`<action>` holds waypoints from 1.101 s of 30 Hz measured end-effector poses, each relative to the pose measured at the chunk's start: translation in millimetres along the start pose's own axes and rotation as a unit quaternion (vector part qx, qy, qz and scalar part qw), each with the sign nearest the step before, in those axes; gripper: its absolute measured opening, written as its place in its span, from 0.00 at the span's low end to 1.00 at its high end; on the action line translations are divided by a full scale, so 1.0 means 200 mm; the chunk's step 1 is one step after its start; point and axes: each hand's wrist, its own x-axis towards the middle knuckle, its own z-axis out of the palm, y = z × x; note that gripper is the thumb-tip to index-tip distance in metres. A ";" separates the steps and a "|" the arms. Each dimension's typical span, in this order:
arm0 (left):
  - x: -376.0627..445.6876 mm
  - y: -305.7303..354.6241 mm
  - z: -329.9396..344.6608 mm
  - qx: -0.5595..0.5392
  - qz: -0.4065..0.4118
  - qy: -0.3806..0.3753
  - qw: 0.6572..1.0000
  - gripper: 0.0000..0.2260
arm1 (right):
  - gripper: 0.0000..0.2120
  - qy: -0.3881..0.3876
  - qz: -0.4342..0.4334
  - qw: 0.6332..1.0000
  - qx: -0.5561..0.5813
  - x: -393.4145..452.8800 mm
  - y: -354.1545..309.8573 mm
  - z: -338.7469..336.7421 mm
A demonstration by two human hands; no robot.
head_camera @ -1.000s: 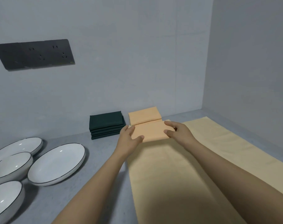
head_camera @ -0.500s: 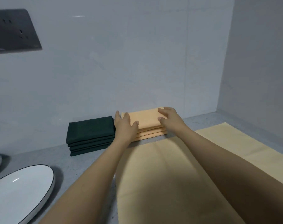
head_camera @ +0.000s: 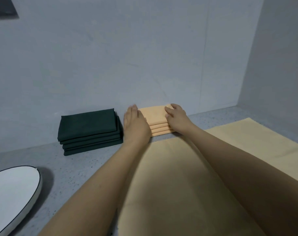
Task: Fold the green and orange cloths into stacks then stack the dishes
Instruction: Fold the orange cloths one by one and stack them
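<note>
Orange cloth stack [head_camera: 156, 120]: four folded layers, set against the rear wall, squared between both hands. Left hand [head_camera: 135, 124] flat against the stack's left side, fingers [head_camera: 133, 110] straight and together, gripping nothing. Right hand [head_camera: 176, 116] resting on the top layer's right end, fingers [head_camera: 168, 110] lightly bent and pressing down, not closed round the cloth. Green cloth stack [head_camera: 89, 129] just left of the left fingers, folded, apart from the orange stack. Unfolded orange cloth [head_camera: 179, 176] spread flat on the grey surface [head_camera: 73, 169] nearer than the fingers, under both forearms. White dish with dark rim [head_camera: 13, 193] well left of the fingers, partly out of frame.

Step in hand, judged: aligning the orange stack. Next move, judged: release, draw back to the spread cloth, fold, add on top. Dishes not yet stacked.
</note>
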 end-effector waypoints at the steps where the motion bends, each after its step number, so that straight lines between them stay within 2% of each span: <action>1: -0.01 0.00 0.01 0.016 0.007 -0.019 1.000 0.22 | 0.20 0.002 0.005 1.000 -0.019 -0.01 0.01 0.01; 4: -0.05 -0.01 0.02 0.055 0.005 -0.092 0.994 0.24 | 0.20 0.005 0.030 0.999 -0.038 -0.02 0.03 0.02; 8: -0.06 -0.02 0.04 0.077 -0.008 -0.152 0.985 0.26 | 0.21 -0.006 0.033 0.996 -0.082 -0.04 0.03 0.06; 18: -0.07 -0.03 0.05 0.054 -0.028 -0.187 0.980 0.26 | 0.24 0.003 0.050 0.980 -0.191 -0.10 0.05 0.10; 22: -0.07 -0.02 0.04 0.078 -0.016 -0.169 0.982 0.25 | 0.25 0.031 0.061 0.980 -0.188 -0.12 0.05 0.11; 27: -0.08 0.00 0.00 0.063 0.012 -0.084 0.994 0.24 | 0.25 0.085 0.057 0.988 -0.114 -0.12 -0.01 0.07; 33: -0.09 0.03 -0.03 0.056 0.036 -0.014 0.998 0.24 | 0.25 0.097 0.025 0.987 -0.128 -0.13 -0.04 0.03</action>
